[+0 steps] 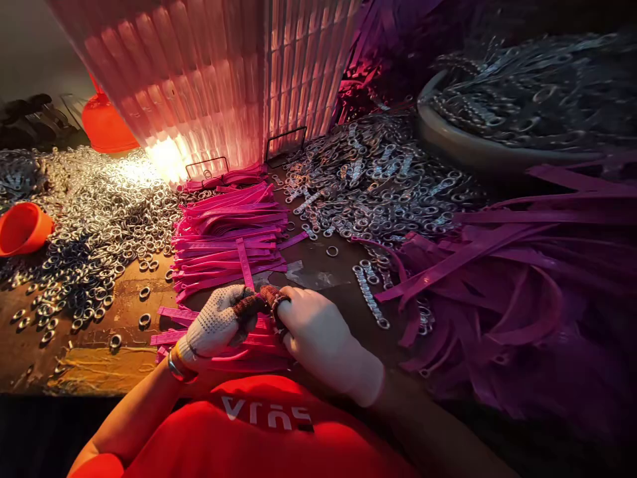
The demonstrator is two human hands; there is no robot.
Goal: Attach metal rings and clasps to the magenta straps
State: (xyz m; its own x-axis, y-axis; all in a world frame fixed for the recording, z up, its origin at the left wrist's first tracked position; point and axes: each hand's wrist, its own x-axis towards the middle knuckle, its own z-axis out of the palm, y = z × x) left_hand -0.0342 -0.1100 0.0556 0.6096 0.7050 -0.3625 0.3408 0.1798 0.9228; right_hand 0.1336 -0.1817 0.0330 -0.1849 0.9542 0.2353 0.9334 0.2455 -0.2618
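My left hand (219, 321), in a dotted white glove with dark fingertips, pinches a pink strap (245, 264) that stands up from between my fingers. My right hand (311, 323), in a white glove with dark fingertips, is closed right beside it, its fingertips meeting the left ones at the strap's lower end. Whatever else lies between the fingertips is too small to make out. Beyond my hands lies a stack of pink straps (223, 232). More pink straps (263, 355) lie beneath and in front of my hands.
Loose metal rings (109, 232) cover the left side. Linked metal pieces (368, 179) are heaped at the back right, beside a large basin (472, 143). A pile of purple-pink straps (497, 285) fills the right. An orange cup (24, 229) lies left. Translucent ribbed panels (199, 79) stand behind.
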